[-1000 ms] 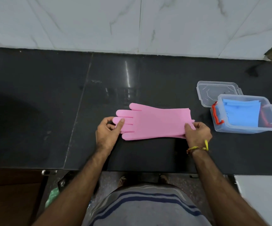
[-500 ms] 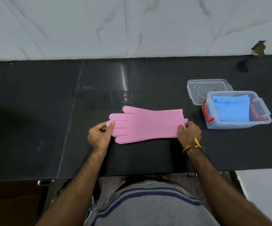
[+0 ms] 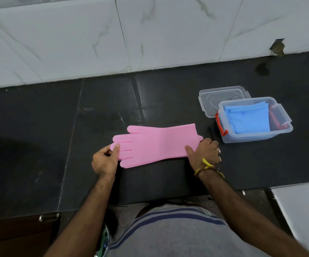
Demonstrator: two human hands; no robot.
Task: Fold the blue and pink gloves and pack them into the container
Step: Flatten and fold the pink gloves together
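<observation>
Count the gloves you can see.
2 at least: a pink glove flat on the counter, held at both ends, and folded blue glove material inside the container. Stacked layers may hide more.

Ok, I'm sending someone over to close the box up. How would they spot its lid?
Start at the black counter and look to its right end, where a clear container holds the folded blue gloves. The lid lies flat just behind it, toward the wall. It is clear too, but shallow and empty, with no red latch.
</observation>
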